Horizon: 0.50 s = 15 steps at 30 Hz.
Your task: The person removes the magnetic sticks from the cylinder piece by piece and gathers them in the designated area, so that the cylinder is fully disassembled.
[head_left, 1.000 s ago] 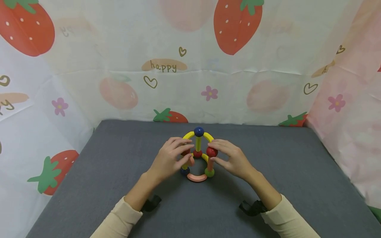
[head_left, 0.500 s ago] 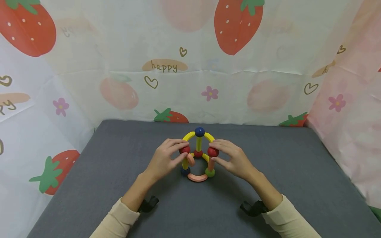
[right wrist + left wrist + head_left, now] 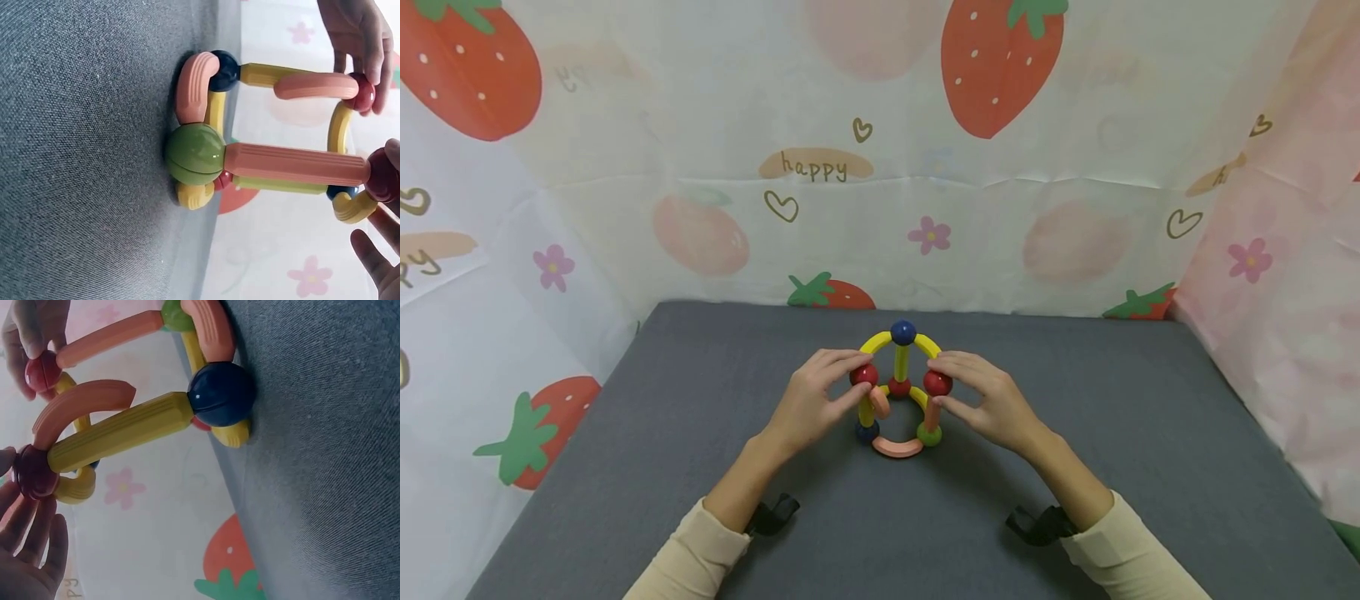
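- Head view: the ball-and-rod frame [image 3: 902, 364] stood on the grey cloth [image 3: 895, 533], between the two hands.
- Head view: the left hand [image 3: 808, 404] held the left red ball [image 3: 864, 377] between thumb and fingers, the grip spaced to the width of the ball.
- Head view: the right hand [image 3: 990, 398] held the right red ball [image 3: 937, 382] in like manner, thumb below the fingers.
- Head view: the top blue ball [image 3: 903, 332] sat beyond the fingertips, midway between the hands, joined to both held balls by yellow arcs [image 3: 876, 342].
- Left wrist view: the yellow straight rod [image 3: 122, 432] ran from the left red ball to the lower blue ball [image 3: 223, 394], clear of the fingers.
- Left wrist view: the upper pink arc [image 3: 81, 403] was attached to the left red ball at one end; its other end was free.
- Right wrist view: the pink straight rod [image 3: 297, 164] linked the right red ball to the green ball [image 3: 195, 154]; the base pink arc [image 3: 195, 87] joined the green and lower blue balls.
- Right wrist view: the right thumb touched the right red ball; one finger [image 3: 369, 253] stood apart from it.
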Motion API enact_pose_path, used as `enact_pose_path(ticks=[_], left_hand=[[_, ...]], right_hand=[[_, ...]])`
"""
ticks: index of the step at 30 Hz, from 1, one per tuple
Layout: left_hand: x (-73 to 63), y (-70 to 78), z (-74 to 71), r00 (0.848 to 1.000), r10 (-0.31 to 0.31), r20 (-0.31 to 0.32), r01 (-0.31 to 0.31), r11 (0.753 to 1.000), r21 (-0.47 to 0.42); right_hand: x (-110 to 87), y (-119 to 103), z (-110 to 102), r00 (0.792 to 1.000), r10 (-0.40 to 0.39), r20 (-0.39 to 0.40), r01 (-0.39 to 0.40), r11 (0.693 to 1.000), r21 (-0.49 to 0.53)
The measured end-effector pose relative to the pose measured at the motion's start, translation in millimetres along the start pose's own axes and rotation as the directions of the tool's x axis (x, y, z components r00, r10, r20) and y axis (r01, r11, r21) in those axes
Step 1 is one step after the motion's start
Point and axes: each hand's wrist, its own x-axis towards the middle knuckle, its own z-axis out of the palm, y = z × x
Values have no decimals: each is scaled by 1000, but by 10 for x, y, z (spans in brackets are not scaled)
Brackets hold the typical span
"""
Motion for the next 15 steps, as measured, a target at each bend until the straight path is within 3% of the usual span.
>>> enact_pose_path(ticks=[6,15], left_hand=[[-7,1,3,1000,-19,-16,18,1000,-25],[-7,13,-9,997,-74,17,75,995,-59]], right_hand=[[3,-3,12,1000,-8,-17,9,1000,6],[14,-42,4,999,-18,-43,18,1000,2]])
